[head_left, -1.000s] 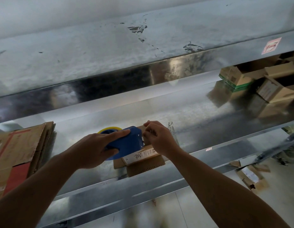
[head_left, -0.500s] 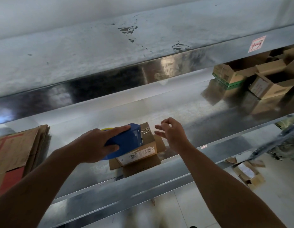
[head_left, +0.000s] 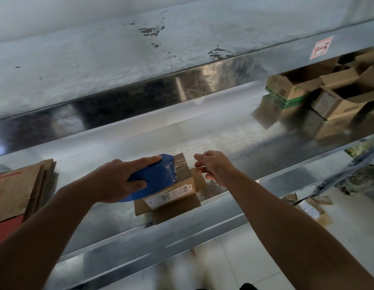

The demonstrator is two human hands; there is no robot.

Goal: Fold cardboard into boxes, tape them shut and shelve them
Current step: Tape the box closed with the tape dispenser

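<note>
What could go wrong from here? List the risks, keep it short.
1. The right hand is off the box; only the dispenser in the left hand bears on it, so it may slide while taping.
2. The box sits near the shelf edge; a push could tip it off.

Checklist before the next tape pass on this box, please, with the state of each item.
1. Left hand grips dispenser: ok.
2. Dispenser rests on box top: ok.
3. Right hand steadies box: not ok, it is apart, to the box's right.
4. Tape stuck along seam: cannot tell.
5. Box sits on shelf, on flat cardboard: ok.
</note>
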